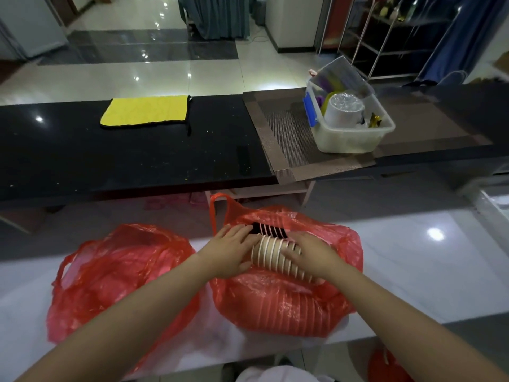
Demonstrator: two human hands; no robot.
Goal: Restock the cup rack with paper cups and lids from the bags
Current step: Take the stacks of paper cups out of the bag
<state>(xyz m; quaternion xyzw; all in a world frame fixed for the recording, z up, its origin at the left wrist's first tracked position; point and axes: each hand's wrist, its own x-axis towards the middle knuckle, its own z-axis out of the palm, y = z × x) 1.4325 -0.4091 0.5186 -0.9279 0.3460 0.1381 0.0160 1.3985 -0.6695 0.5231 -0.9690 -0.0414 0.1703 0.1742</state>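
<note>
both hands' fingers [242, 235] curled round stacked cups [275, 253], over red bag [275, 307]

Pale marble counter [413, 260] across lower frame, glossy, one bright light reflection at right. Black speckled countertop [110, 155] through middle of frame. Yellow cloth [146, 111] at its upper left; brown woven mat [289, 139] at centre right, bearing clear plastic bin [355, 136]. Polished tile floor [165, 70] in upper frame, light and dark bands, scattered ceiling-light glints. Grey-blue curtain [220, 15] at top centre. Metal shelving rack [391, 37] at upper right.
</note>
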